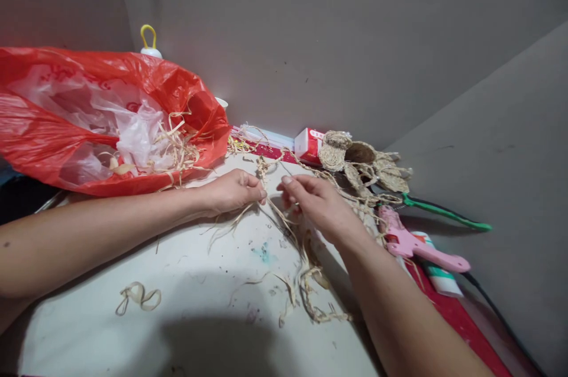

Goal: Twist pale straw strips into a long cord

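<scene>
My left hand (239, 192) is closed in a pinch on dry straw strands (277, 211) above the white board (213, 288). Strand ends trail from its fingertips down toward the board. Just to the right, my right hand (310, 199) has its thumb and forefinger close together; whether a strand lies between them is too small to tell. A braided straw cord (310, 306) curls on the board below my right hand. Woven straw pieces (335, 152) lie in a pile beyond it. A loose loop of straw (138, 297) rests on the board at the lower left.
A red plastic bag (186, 78) with straw scraps stands at the left. Along the back is a red and white box (309, 145). Green-handled pliers (448, 214), a pink glue gun (417, 247) and a white-green tube (444, 279) lie at the right, near grey walls.
</scene>
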The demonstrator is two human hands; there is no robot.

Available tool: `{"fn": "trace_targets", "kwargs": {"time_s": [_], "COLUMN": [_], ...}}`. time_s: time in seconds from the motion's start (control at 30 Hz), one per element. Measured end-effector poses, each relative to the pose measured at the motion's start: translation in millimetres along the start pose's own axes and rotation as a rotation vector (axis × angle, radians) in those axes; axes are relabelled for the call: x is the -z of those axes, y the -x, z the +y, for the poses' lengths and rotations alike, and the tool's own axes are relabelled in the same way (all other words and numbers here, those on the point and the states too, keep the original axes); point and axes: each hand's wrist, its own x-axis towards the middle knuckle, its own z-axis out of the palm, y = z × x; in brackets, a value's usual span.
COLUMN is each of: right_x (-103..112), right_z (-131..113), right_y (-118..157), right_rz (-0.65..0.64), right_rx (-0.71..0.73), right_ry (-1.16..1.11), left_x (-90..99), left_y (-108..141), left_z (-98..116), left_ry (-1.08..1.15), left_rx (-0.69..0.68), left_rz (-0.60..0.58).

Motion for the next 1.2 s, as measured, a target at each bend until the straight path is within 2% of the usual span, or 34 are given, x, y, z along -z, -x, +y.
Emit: {"fn": "trace_targets", "kwargs": {"time_s": [0.1,0.2,0.3,0.63,0.8,0.9,0.97,1.03,1.13,1.17,1.2], "right_x": [-15.8,-23.2,-20.3,-11.3,-10.9,-11.2,-10.9,-10.3,-9.5,-9.4,-9.3], "right_z": [10.5,9.2,7.7,14.6,15.6,16.6,17.6,18.6,19.4,19.3,19.1], "right_y": [-4.6,-2.0,-2.6,-10.6,-10.9,-12.5,-13.7,-14.6,-14.7,-14.4,-14.0], "right_rz": [-0.241,-0.341,-0.353,-0.46,-0.423,-0.388,-0.375,-0.369,-0.371,-0.372,-0.371], "right_rx": [-0.095,-0.222,-0.275,-0.29,-0.278,-0.266,-0.259,-0.256,-0.259,-0.259,-0.256], "right_ry": [-0.301,-0.439,-0.442,-0.538,-0.595,-0.624,-0.642,-0.658,-0.676,-0.682,-0.688], "left_x": [-1.7,-2.2,-2.1,3.5,1.9,8.0,16.3,22.8,14.9,6.2,-4.6], "left_y": [-1.7,-3.3,-3.5,-4.6,-4.9,-7.4,-9.1,-7.1,9.5,18.5,28.5], "left_z": [-1.0,-3.7,-5.6,-6.7,-4.5,1.8,9.2,19.2,34.8,38.2,39.7], "left_ry": [0.049,0.027,-0.014,-0.085,-0.056,-0.093,-0.232,-0.47,-0.862,-0.952,-1.021], "left_rx": [-0.099,-0.111,-0.087,-0.007,-0.006,0.013,-0.011,-0.146,-0.533,-0.66,-0.768], "left_rz": [-0.097,-0.096,-0.031,-0.099,-0.133,-0.121,-0.025,0.185,0.58,0.629,0.583]}}
